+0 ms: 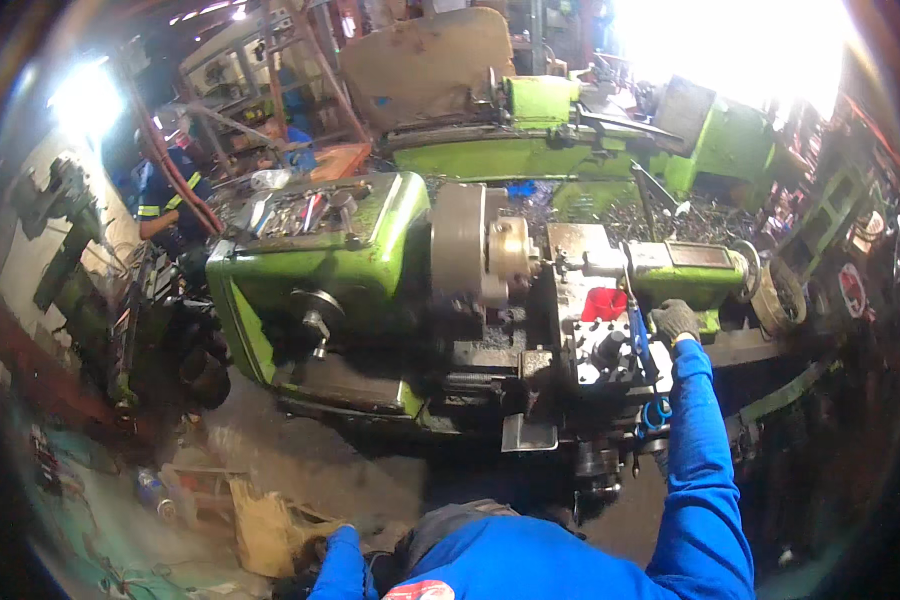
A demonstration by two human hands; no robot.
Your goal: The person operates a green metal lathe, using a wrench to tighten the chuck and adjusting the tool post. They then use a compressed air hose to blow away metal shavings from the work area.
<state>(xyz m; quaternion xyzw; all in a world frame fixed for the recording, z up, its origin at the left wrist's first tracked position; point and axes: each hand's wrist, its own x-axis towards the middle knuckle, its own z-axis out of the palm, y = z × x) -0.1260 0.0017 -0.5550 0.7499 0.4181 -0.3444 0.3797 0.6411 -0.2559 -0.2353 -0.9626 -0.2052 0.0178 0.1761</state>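
My right hand (pixel 676 320), in a grey work glove, reaches forward to the near side of the green tailstock (pixel 685 268) of a lathe. Its fingers look curled; what they grip, if anything, is hidden. Just left of it, a long, thin blue piece (pixel 637 330) slants over the tool post (pixel 610 350). A red cloth (pixel 604 304) lies behind the tool post. The chuck (pixel 460 245) looks smeared, with a round metal workpiece (pixel 510 248) at its right face. My left sleeve (pixel 342 562) shows at the lower edge; the left hand itself is out of sight.
Small tools (pixel 305 212) lie on the green headstock (pixel 370 240). A handwheel (pixel 746 270) sits at the tailstock's right end. Behind stands another green machine (pixel 510 150), with metal shavings before it. At the far left is another person (pixel 175 190). Cardboard (pixel 265 530) lies on the floor.
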